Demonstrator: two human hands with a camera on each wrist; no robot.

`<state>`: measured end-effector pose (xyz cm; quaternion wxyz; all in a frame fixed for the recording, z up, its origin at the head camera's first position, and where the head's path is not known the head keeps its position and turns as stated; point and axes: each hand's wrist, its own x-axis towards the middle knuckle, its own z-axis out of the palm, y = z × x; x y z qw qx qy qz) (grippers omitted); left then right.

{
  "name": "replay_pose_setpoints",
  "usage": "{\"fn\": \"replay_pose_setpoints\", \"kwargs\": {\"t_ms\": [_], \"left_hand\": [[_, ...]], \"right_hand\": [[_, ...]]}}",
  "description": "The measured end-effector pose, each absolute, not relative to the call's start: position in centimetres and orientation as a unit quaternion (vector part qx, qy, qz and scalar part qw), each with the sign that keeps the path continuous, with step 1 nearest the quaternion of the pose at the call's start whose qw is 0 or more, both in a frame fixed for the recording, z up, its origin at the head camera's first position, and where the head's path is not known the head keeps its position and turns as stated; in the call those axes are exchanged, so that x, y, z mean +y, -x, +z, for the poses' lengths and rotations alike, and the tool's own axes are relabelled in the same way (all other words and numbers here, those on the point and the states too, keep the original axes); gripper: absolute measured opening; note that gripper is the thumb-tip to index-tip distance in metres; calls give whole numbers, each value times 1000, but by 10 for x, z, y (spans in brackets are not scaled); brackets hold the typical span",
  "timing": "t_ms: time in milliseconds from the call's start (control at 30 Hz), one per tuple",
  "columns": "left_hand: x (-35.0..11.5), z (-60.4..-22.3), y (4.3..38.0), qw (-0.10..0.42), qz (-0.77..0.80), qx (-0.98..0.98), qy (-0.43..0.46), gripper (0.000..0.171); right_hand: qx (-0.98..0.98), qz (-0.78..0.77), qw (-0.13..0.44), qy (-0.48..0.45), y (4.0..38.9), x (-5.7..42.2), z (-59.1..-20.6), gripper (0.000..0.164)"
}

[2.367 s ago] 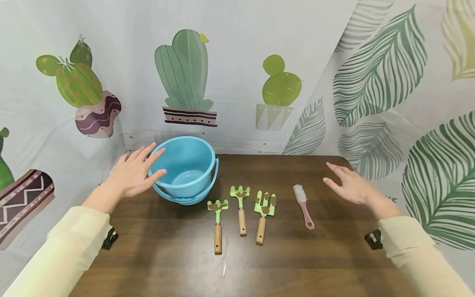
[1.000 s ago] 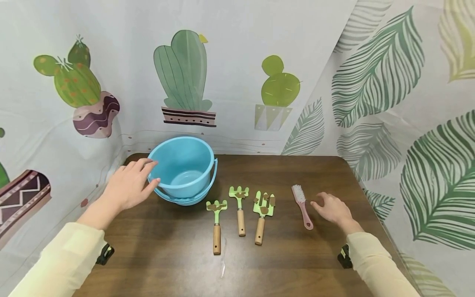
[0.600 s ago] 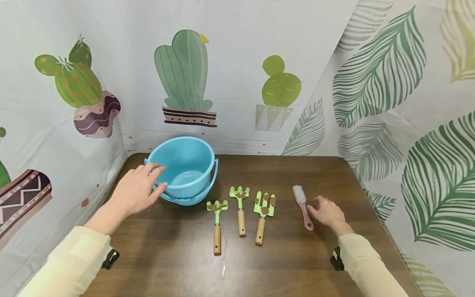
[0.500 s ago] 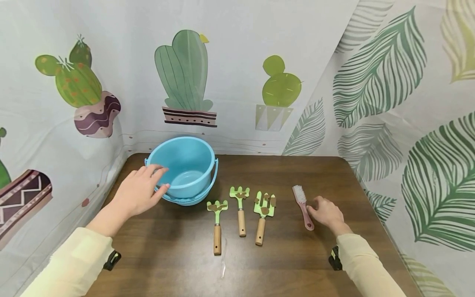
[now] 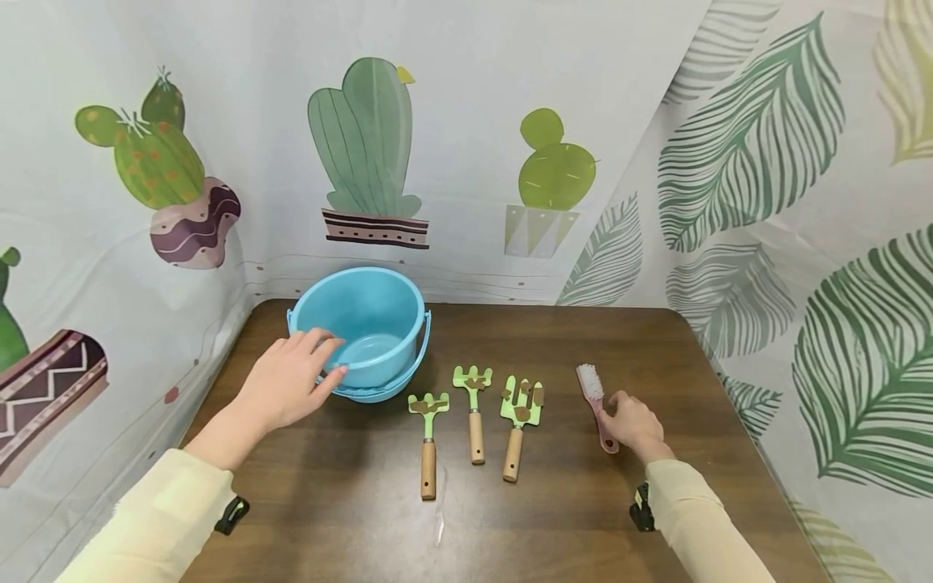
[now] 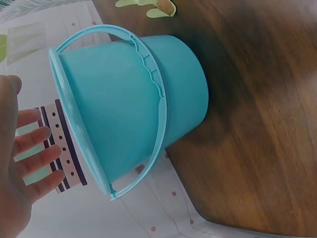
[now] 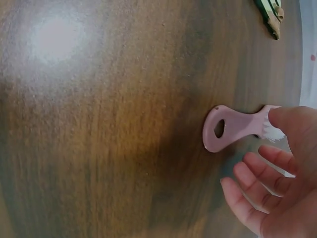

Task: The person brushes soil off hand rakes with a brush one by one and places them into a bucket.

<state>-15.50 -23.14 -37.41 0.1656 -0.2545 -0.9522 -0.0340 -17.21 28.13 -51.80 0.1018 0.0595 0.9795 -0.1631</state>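
- Brush (image 5: 591, 389) laid flat on the thumb side of the right hand (image 5: 634, 423), handle partly hidden; fingers loosely parted, not clenched. Firm contact cannot be told; hand likely carried low because the handle lies flush with the table (image 5: 554, 518).
- Bucket (image 5: 382, 376) stood upright just beyond the left hand (image 5: 289, 382); fingers slack, nothing grasped, raised presumably to clear its rim.
- Rake (image 5: 428, 449), second rake (image 5: 475, 417) and fork (image 5: 517, 433) set between the hands, grips turned personward, probably for easy reach.
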Motion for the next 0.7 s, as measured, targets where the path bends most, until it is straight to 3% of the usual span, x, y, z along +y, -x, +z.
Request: {"fn": "replay_pose_setpoints", "kwargs": {"t_ms": [700], "left_hand": [[-194, -385, 143, 176, -25, -931, 320, 35]], "right_hand": [[976, -159, 106, -105, 176, 269, -528, 42]]}}
